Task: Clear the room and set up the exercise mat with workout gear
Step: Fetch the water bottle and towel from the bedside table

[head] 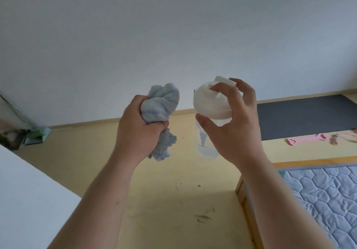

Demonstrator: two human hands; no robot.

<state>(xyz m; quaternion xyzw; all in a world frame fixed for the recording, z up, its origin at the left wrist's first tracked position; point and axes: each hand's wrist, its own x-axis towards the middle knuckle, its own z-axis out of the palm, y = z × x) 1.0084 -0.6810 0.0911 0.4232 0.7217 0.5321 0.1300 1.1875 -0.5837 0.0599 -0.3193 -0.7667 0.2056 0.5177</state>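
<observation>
My left hand [138, 127] grips a bunched light blue towel [161, 105], held up in front of me with its ends sticking out above and below my fist. My right hand [233, 125] holds a clear shaker bottle [204, 142] by its white lid [210, 104], fingers and thumb curled round the lid. The bottle hangs upright above the floor. A dark grey exercise mat [301, 117] lies flat on the floor at the far right by the wall. Pink workout gear [303, 138] lies on the floor just in front of the mat.
A bed with a quilted grey-blue mattress [324, 194] in a wooden frame fills the lower right. A white surface [23, 200] juts in at the lower left. Some clutter [21, 131] stands in the far left corner. The tan floor [154, 200] stretches between them.
</observation>
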